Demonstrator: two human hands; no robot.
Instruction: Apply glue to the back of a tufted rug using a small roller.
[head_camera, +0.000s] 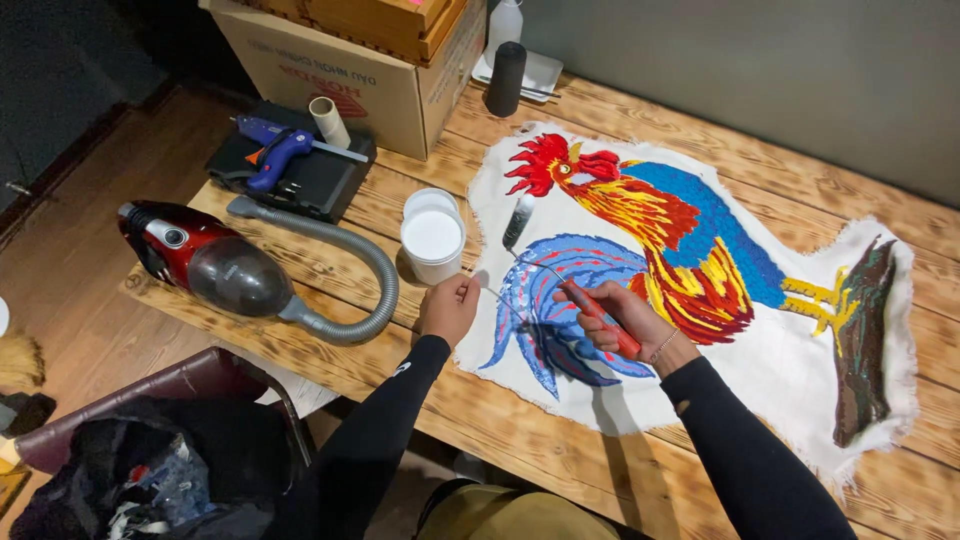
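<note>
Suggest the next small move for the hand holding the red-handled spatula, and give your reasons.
Probably sweep the spatula across the blue tail: its blade rests at the tail's upper edge, the right hand grips the handle, and the left hand pins the cloth beside the white tub.

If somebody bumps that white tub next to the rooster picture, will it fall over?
Probably not easily. The white tub stands upright on the wooden table and looks short and wide, so it should slide rather than tip. It seems filled with something white and has no lid on, so a hard knock might spill it.
</note>
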